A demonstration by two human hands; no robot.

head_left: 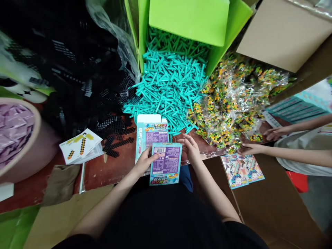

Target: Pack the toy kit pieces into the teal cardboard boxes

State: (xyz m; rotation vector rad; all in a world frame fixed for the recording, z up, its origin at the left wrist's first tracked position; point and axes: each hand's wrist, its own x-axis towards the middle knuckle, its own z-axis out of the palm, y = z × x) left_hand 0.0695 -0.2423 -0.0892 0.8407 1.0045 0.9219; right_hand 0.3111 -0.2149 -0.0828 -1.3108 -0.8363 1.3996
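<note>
My left hand grips the side of a small purple and teal printed carton, thumb lying over its back panel. Just to the right of that carton, my right hand is spread with bent fingers, close to its edge and with nothing visible in it. Behind the held carton lies another printed carton, its white flap raised, partly covered by the first. A heap of turquoise plastic sticks spills forward from a bright green box up to this second carton.
Black grid-like plastic pieces and picture cards lie left, near a pink tub of purple packets. Clear bags of orange and green pieces pile right. A co-worker's hand reaches there, above a printed carton.
</note>
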